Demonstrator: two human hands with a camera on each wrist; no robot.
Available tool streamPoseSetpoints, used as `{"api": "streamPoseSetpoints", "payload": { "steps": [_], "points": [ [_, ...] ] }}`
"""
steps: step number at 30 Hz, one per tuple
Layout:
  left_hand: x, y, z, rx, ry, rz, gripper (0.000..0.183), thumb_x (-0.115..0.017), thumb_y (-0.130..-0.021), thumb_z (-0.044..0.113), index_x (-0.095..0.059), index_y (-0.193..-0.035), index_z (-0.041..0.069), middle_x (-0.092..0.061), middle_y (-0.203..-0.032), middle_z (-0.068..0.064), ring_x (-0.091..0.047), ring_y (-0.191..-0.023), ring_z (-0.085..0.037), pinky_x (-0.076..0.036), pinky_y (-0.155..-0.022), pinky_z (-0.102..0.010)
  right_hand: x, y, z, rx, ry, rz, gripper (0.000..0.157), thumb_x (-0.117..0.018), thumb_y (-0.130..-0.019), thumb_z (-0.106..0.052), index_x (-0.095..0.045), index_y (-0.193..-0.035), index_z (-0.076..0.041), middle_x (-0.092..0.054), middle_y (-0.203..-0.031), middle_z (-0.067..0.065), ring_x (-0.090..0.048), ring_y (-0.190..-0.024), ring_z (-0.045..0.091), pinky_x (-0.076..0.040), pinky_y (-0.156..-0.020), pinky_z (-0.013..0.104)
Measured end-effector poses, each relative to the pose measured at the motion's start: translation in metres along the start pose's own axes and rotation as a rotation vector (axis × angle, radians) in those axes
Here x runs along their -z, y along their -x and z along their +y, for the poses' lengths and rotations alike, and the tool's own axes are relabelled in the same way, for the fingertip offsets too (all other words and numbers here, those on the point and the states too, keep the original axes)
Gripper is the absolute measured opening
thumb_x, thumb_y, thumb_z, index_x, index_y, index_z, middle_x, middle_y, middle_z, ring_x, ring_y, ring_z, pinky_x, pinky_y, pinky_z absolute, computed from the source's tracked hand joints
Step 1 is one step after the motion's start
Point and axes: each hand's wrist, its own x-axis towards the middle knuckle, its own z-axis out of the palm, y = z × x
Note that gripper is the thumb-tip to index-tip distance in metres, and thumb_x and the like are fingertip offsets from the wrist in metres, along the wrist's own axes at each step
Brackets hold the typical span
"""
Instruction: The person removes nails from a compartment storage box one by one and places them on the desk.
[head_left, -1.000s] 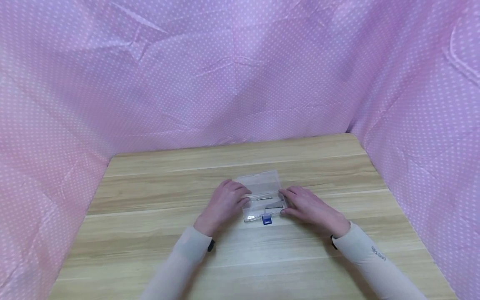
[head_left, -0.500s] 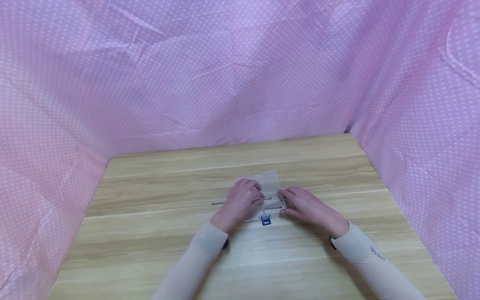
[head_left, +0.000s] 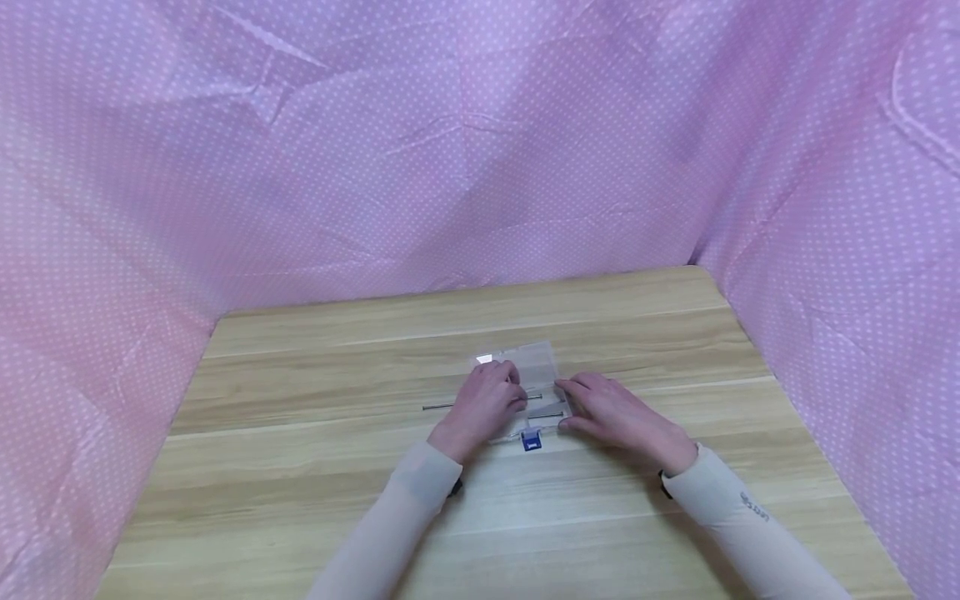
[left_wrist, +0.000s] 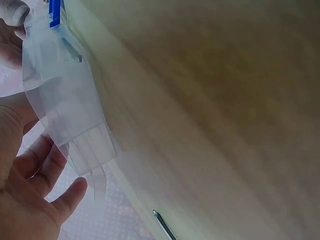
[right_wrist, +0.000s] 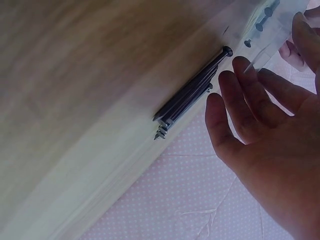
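A clear plastic box (head_left: 555, 406) with its lid (head_left: 536, 362) folded back lies on the table, a blue latch (head_left: 531, 440) at its near side. Nails (head_left: 545, 415) lie in its compartments. My left hand (head_left: 483, 404) is over the box's left part, fingers bent down; the box hides its fingertips in the left wrist view. A loose nail (head_left: 437, 407) rests on the table left of that hand. My right hand (head_left: 611, 412) holds the box's right edge between thumb and fingers. In the right wrist view, a bundle of nails (right_wrist: 192, 90) shows beside its fingertips.
The wooden table (head_left: 315, 483) ends at a far edge in front of a pink dotted cloth (head_left: 450, 167), which also hangs at both sides. Both sleeves (head_left: 405, 508) reach in from the near side.
My left hand has moved right, further over the box, and now covers its left compartments. The loose nail on the table has come into sight. My right hand has stayed at the box's edge.
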Motion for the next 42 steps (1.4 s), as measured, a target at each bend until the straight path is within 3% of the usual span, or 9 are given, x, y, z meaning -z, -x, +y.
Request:
{"api": "streamPoseSetpoints", "payload": {
  "steps": [11,22,34,42],
  "points": [
    [0.001,-0.003,0.002,-0.039,-0.072,-0.048,0.013,-0.072,-0.098,0.026,-0.085,-0.099,0.026,-0.062,-0.100,0.004,-0.058,-0.094,-0.017,-0.050,-0.101,-0.042,0.000,0.000,0.000,-0.003,-0.007,0.000,0.063,-0.078,-0.093,-0.035,-0.059,-0.140,0.002,-0.064,-0.127,0.014,-0.061,-0.117,0.030,-0.052,-0.102,0.050],
    [0.004,-0.006,0.001,-0.008,0.034,-0.099,0.011,-0.076,-0.095,0.024,-0.084,-0.102,0.024,-0.061,-0.104,0.002,-0.058,-0.098,-0.018,-0.049,-0.103,-0.043,-0.001,0.001,0.000,0.015,0.004,0.020,0.063,-0.079,-0.092,-0.034,-0.059,-0.139,0.003,-0.065,-0.126,0.015,-0.062,-0.115,0.030,-0.053,-0.101,0.050],
    [-0.001,-0.007,-0.003,-0.016,0.069,-0.052,0.009,-0.077,-0.094,0.024,-0.085,-0.099,0.025,-0.061,-0.103,0.003,-0.057,-0.098,-0.018,-0.047,-0.106,-0.047,-0.002,0.001,0.000,0.029,0.006,0.040,0.061,-0.079,-0.093,-0.034,-0.060,-0.137,0.003,-0.065,-0.124,0.015,-0.062,-0.113,0.031,-0.053,-0.099,0.050],
    [-0.001,-0.011,-0.002,-0.001,0.056,-0.065,0.008,-0.078,-0.094,0.024,-0.084,-0.099,0.026,-0.064,-0.103,0.005,-0.059,-0.100,-0.017,-0.046,-0.107,-0.047,-0.003,0.000,0.001,0.027,0.003,0.037,0.062,-0.079,-0.092,-0.033,-0.060,-0.137,0.004,-0.065,-0.123,0.015,-0.063,-0.112,0.030,-0.054,-0.097,0.050]
  ]
}}
